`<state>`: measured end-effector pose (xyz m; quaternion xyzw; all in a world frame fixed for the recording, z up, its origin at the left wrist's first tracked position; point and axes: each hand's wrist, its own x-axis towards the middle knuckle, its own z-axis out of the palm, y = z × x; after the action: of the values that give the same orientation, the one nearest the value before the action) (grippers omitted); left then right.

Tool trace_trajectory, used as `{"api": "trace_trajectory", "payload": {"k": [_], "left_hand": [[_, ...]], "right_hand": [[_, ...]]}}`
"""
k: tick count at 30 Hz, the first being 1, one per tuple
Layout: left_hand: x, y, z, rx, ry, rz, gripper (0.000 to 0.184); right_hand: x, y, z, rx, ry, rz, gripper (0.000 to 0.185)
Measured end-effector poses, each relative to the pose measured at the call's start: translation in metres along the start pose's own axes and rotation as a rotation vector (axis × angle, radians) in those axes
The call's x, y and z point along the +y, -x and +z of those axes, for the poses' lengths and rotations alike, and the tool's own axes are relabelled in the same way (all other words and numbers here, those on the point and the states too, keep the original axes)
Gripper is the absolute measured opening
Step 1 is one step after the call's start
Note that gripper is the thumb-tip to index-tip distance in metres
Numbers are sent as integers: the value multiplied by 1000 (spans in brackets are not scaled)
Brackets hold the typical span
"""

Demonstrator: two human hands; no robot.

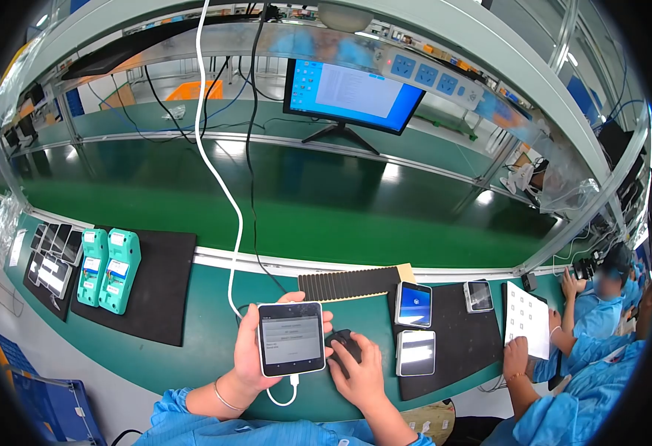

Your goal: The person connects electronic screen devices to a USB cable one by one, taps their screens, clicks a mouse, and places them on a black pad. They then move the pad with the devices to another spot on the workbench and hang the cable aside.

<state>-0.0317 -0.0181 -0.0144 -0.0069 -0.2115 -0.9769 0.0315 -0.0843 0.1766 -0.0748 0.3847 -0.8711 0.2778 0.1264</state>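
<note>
A white handheld touchscreen device (pixel 292 338) sits upright in my left hand (pixel 247 358), fingers wrapped round its back and edges. Its lit screen shows grey menu bars and text too small to read. From its bottom edge loops a plugged-in white cable (pixel 282 404). Just to the right, my right hand (pixel 361 377) lies over a black computer mouse (pixel 343 343), its fingers on the front of it. Beyond my right hand, one device with a blue screen (pixel 415 303) and another with a pale screen (pixel 416 352) lie on a black mat (pixel 456 338).
Two teal devices (pixel 120 269) lie on the left mat (pixel 164 286). A black ribbed strip (pixel 348 285) lies behind my hands. A white cord (pixel 222 186) hangs in front of the monitor (pixel 352 93) area. At right, a co-worker's hand (pixel 517 357) touches a printed sheet (pixel 526 316).
</note>
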Motion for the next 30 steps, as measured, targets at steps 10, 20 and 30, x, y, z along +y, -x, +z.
{"api": "trace_trajectory", "payload": {"k": [10,20,30], "left_hand": [[1,1,0,-1,-46,-11,67],[1,1,-3,-11,-47,-26,67],[1,1,-1,-24,-27,-28,67]], "right_hand": [[0,0,1,3,-21,-12,41],[-1,-1,1,-2,-10,-28,42],[0,0,3,25,10,22,42]]}}
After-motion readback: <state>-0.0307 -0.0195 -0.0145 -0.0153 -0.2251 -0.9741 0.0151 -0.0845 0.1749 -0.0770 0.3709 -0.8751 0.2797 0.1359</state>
